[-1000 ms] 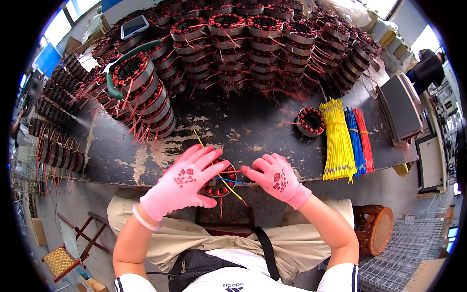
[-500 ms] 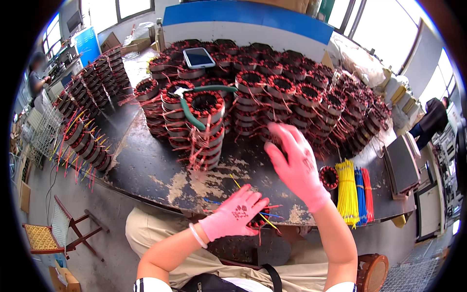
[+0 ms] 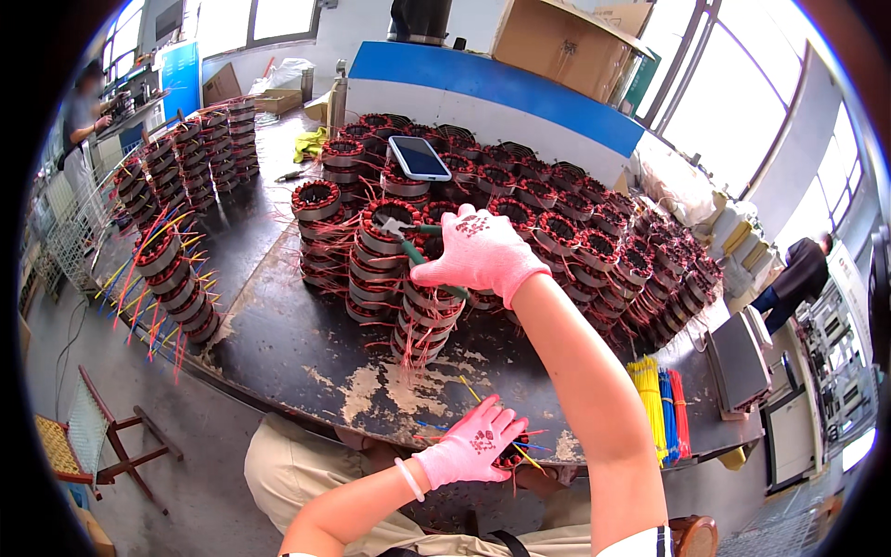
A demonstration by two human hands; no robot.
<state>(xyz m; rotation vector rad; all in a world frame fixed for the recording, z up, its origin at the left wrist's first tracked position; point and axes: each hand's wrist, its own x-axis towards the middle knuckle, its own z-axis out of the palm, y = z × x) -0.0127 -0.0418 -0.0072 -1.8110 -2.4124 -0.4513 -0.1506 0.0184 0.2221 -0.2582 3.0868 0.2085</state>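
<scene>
bright windows (image 3: pixel 756 107) stand in pale walls (image 3: pixel 357 23) above grey floor (image 3: pixel 218 436).

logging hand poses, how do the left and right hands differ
The left hand is low, over a wound ring; the right hand is higher, thumb spread, at the green-handled pliers. The left wrist wears a white band; the right wrist is bare. Both are gloved in pink.

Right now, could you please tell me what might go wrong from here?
If the right hand pulls the green-handled pliers up sharply, the stacked coil rings beneath could topple. A jolt might also dislodge the phone lying on nearby stacks. The wired ring at the left hand is by the near edge of the table and might slip off.
</scene>
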